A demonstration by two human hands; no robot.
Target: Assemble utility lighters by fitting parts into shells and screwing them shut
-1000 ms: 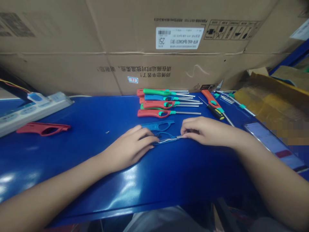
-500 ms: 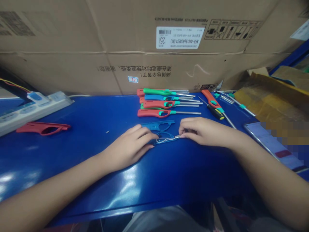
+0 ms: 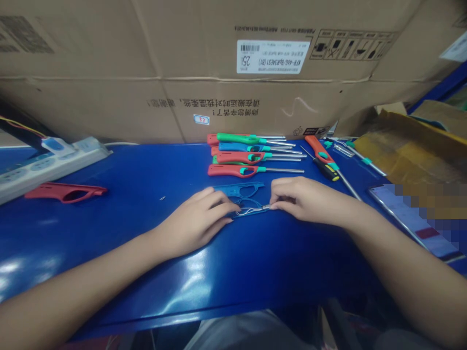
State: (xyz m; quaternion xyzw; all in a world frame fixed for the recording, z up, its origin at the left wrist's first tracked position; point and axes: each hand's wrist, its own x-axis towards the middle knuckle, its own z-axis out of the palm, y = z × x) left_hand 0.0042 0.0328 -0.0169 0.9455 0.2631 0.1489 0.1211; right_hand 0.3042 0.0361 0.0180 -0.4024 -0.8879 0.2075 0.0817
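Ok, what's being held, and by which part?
Right hand pinches a metal tube near its wired end; left hand covers the nearer blue casing's end, grip unclear.

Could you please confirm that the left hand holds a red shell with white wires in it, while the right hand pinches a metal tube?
Not quite: in the head view, the shell with the white wires in it is blue, not red. The left hand does hold it, and the right hand does pinch a metal tube.
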